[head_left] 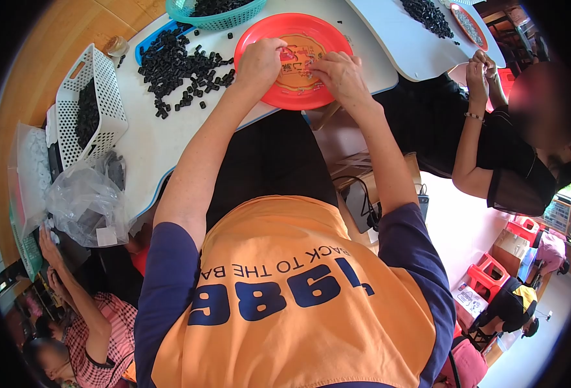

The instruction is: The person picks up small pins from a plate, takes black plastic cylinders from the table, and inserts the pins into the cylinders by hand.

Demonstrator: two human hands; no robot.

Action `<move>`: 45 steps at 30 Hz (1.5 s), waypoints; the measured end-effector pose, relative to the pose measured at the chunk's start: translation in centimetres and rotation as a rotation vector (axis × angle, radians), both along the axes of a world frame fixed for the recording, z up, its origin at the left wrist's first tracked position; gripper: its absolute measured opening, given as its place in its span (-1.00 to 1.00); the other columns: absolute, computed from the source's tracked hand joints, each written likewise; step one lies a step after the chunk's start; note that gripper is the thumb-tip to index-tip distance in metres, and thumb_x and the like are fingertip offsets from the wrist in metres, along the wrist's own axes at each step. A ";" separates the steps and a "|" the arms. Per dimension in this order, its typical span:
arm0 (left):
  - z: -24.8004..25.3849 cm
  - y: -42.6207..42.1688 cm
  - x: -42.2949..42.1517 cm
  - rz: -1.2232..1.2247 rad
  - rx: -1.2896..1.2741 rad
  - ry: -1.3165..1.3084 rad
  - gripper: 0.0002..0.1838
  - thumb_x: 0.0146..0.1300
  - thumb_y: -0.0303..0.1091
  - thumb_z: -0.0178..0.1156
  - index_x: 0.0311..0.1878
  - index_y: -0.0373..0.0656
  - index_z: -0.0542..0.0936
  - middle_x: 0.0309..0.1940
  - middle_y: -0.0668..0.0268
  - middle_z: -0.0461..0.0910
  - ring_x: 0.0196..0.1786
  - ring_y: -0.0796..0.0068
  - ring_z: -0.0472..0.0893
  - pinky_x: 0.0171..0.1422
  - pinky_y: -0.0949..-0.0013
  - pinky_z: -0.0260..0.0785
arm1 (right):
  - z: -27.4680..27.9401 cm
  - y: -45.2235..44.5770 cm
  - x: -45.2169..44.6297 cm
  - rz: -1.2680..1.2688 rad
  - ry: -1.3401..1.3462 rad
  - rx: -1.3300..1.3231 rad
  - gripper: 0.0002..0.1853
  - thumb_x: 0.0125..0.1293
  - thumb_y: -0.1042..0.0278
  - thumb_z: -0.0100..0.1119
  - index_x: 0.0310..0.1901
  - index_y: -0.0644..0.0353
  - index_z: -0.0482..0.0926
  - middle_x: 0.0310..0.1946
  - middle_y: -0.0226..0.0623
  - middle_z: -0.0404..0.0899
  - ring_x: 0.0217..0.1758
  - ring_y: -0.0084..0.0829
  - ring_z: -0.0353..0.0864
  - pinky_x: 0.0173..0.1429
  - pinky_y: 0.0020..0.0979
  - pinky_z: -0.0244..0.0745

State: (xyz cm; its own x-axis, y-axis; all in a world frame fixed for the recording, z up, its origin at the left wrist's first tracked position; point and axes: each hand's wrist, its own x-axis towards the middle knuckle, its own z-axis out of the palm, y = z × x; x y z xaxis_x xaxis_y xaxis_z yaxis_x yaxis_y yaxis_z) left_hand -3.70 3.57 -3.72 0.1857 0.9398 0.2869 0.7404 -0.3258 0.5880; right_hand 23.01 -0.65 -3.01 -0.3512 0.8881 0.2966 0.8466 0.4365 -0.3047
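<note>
Because the big white table [146, 145] holds a loose black pile [169, 68], the red plate [298, 101] perhaps sits near its edge to catch small bits. Over it, left hand [259, 63] and right hand [345, 76] pinch close, but I cannot tell what.

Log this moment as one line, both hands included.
left hand: over red plate, grip contents unclear | right hand: over plate, grip contents unclear | black pieces: loose on white table
</note>
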 end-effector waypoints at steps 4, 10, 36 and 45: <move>1.6 -1.1 -1.0 0.054 -0.143 -0.156 -0.72 0.73 -0.37 0.41 0.31 -0.19 0.97 0.08 -0.07 1.01 0.14 0.05 1.01 0.34 0.10 0.82 | -0.9 0.2 0.1 0.173 -0.055 0.042 -0.76 0.65 0.24 0.47 0.17 -0.07 1.03 0.13 -0.44 0.90 0.30 -0.25 0.81 0.52 -0.08 0.52; 2.8 -3.6 0.5 0.014 -0.313 -0.278 -0.72 0.67 -0.33 0.52 0.29 -0.19 0.98 0.08 0.07 1.03 0.13 0.23 1.01 0.33 0.18 0.82 | -0.5 -0.1 0.7 0.167 0.010 -0.008 -0.76 0.64 0.24 0.53 0.19 0.00 1.02 0.11 -0.38 0.91 0.27 -0.22 0.85 0.52 -0.10 0.56; 4.0 -3.4 1.7 -0.133 -0.590 -0.977 -0.79 0.65 -0.49 0.61 0.24 -0.32 0.92 0.09 0.15 0.98 0.11 0.40 0.98 0.24 0.36 0.87 | 2.2 0.0 -1.1 -0.039 0.993 -0.574 -0.62 0.78 0.15 0.60 0.26 0.37 0.96 0.07 -0.29 1.00 0.14 -0.54 0.88 0.38 -0.39 0.74; 0.8 0.2 -2.8 0.044 -0.362 -0.366 -0.82 0.57 -0.40 0.63 0.10 -0.28 0.96 -0.14 0.23 1.01 -0.06 0.44 0.98 0.11 0.32 0.80 | -0.4 -0.2 -0.5 -0.063 0.263 -0.083 -0.72 0.59 0.14 0.66 0.12 0.15 1.03 0.03 -0.18 0.99 0.10 -0.13 0.99 0.38 -0.09 0.74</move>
